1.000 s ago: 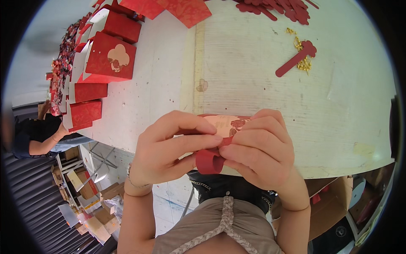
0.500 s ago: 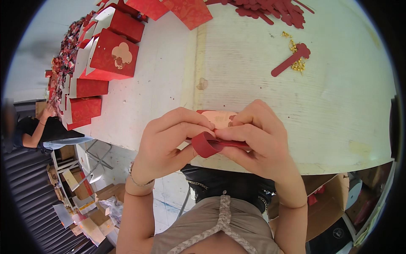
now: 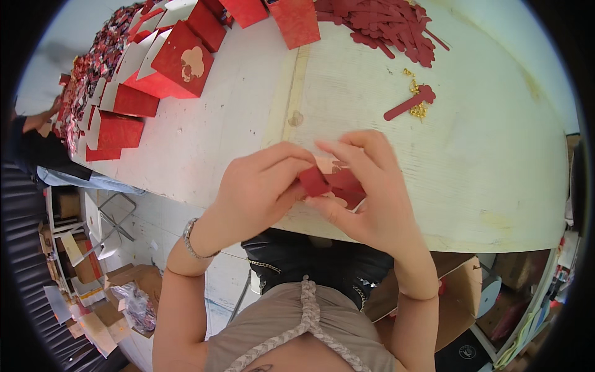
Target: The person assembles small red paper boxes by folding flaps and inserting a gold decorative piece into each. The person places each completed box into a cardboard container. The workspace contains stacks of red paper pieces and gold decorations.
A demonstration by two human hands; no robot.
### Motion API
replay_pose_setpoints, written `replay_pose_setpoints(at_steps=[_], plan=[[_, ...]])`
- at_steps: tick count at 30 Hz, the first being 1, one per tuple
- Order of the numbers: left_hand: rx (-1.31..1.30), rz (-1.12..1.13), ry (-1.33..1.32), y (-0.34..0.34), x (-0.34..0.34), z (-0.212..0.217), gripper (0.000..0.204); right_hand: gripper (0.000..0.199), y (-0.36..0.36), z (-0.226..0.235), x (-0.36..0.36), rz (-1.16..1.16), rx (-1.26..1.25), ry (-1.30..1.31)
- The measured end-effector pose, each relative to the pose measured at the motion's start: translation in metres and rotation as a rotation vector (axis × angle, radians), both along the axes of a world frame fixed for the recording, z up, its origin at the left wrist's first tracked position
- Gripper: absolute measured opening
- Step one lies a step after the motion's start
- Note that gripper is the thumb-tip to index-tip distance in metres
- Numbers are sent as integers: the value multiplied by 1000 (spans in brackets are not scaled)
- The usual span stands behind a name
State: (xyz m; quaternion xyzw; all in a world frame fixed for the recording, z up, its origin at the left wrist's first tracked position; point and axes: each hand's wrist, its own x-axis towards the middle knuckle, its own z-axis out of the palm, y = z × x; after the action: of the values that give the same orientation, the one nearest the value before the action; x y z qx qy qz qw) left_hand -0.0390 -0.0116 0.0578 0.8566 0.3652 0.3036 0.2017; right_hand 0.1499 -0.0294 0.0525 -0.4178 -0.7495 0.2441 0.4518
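Observation:
My left hand (image 3: 263,189) pinches a dark red strip (image 3: 314,181) that is bent into a loop, close to the table's near edge. A red piece with a peach flower print (image 3: 348,188) lies just beyond and beside the strip, partly covered by my hands; whether it is a folded box cannot be made out. Around its right side, my right hand (image 3: 372,192) has thumb and fingers spread apart, slightly blurred. Farther off, a dark red flower-ended strip (image 3: 409,103) rests across a small heap of gold fasteners (image 3: 418,111).
Several red boxes (image 3: 176,65) with open white-lined tops stand at the left. A pile of dark red strips (image 3: 396,31) lies at the far side of the white table (image 3: 496,167). Another person (image 3: 40,149) is at the far left. Cardboard boxes (image 3: 145,279) sit below.
My right fingers have spread away from the strip, while my left hand keeps the loop, now turned and slightly higher. The view has shifted, so boxes and strips appear displaced.

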Motion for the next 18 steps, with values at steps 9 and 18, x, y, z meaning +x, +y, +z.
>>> replay_pose_setpoints(at_steps=[9, 18], plan=[[-113, 22, -333, -11, 5, -22, 17, 20, -19, -14, -13, -110, -184, 377], [313, 117, -267, -24, 11, -39, 19, 20, -31, -16, -8, -173, -31, -9]])
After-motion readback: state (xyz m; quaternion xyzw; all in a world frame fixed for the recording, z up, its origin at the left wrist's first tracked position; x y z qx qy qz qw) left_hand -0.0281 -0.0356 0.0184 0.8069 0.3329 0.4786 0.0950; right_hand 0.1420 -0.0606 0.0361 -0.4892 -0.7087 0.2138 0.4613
